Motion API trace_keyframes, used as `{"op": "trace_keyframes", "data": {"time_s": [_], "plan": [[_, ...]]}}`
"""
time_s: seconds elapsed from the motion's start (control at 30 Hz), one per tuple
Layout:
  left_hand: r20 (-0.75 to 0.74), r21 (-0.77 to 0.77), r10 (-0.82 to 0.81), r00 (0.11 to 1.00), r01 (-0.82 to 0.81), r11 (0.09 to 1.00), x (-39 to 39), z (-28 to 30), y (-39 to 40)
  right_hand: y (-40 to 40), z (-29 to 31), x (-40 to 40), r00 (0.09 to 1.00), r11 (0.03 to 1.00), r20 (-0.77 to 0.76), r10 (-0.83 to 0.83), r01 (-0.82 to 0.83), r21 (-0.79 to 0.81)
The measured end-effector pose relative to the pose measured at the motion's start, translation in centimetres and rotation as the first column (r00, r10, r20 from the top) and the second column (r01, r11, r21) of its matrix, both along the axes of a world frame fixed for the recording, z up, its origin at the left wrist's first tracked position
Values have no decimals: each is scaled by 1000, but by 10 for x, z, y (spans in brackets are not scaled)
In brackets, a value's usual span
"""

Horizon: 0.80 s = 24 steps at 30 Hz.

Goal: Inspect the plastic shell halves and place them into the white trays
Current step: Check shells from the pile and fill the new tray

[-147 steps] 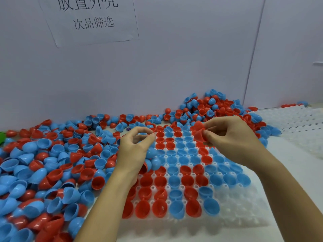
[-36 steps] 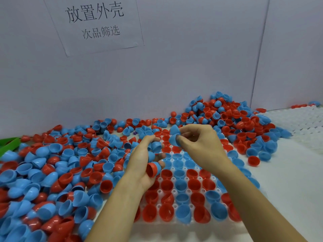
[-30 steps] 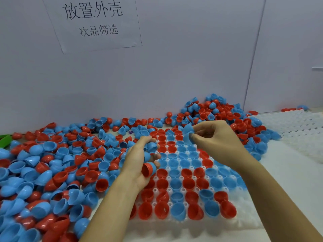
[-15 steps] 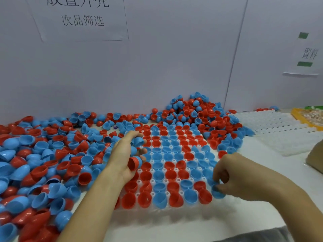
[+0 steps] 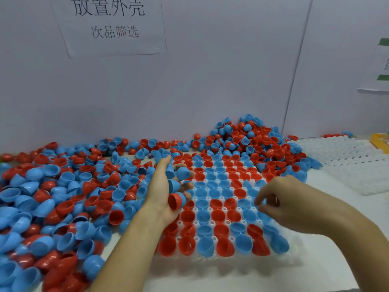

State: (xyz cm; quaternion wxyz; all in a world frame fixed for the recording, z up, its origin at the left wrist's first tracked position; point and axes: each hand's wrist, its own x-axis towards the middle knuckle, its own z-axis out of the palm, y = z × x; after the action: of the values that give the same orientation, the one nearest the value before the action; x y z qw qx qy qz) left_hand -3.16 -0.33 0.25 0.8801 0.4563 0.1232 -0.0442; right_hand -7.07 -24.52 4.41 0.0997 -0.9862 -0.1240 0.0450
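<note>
A pale wall [image 5: 210, 85] backs a white table [image 5: 328, 268], with a paper sign [image 5: 111, 26] taped up whose top edge is cut off by the frame. A white tray [image 5: 294, 257] lies in the middle, most of its pockets filled with red and blue shell halves [image 5: 212, 197] set open side up; its near right corner is hard to make out against the table. Loose shells [image 5: 63, 199] lie heaped to the left and in a pile [image 5: 248, 138] at the back right. The left hand [image 5: 164, 192] hovers over the tray's left edge, fingers curled round several halves: a red shell [image 5: 175, 200] near the palm and blue shells [image 5: 179, 173] higher up. The right hand [image 5: 290, 203] hangs over the tray's right side, fingers bent downward; motion blur and its own fingers hide the tips, so I cannot tell whether it pinches anything. More white trays [image 5: 349, 163] sit at far right, partly cut off.
</note>
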Motion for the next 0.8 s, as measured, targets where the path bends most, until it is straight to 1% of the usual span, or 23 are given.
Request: {"op": "trace_keyframes", "data": {"time_s": [0.1, 0.17, 0.23, 0.33, 0.43, 0.53, 0.63, 0.8], "plan": [[-5, 7, 5, 1000, -5, 1000, 0, -1, 0, 33, 9, 19, 983, 971, 152, 106, -136, 199], [-16, 4, 5, 1000, -5, 1000, 0, 0, -1, 62, 11, 31, 958, 915, 242, 157, -233, 329], [-20, -5, -10, 1000, 10, 1000, 0, -1, -1, 89, 5, 39, 934, 860, 295, 204, -315, 402], [-9, 3, -35, 999, 36, 999, 2, -4, 1, 113, -18, 48, 908, 833, 381, 174, -342, 436], [12, 107, -31, 999, 29, 994, 5, -6, 2, 112, -32, 58, 894, 795, 439, 91, -331, 509], [49, 157, -47, 998, 39, 987, 5, -5, -1, 105, -36, 62, 869, 789, 494, -14, -295, 540], [33, 203, -44, 998, 37, 979, 4, -4, -3, 98, -36, 63, 852, 756, 515, -88, -280, 592], [80, 248, -119, 990, 96, 964, 3, -5, -7, 101, -42, 63, 864, 756, 500, -55, -291, 586]]}}
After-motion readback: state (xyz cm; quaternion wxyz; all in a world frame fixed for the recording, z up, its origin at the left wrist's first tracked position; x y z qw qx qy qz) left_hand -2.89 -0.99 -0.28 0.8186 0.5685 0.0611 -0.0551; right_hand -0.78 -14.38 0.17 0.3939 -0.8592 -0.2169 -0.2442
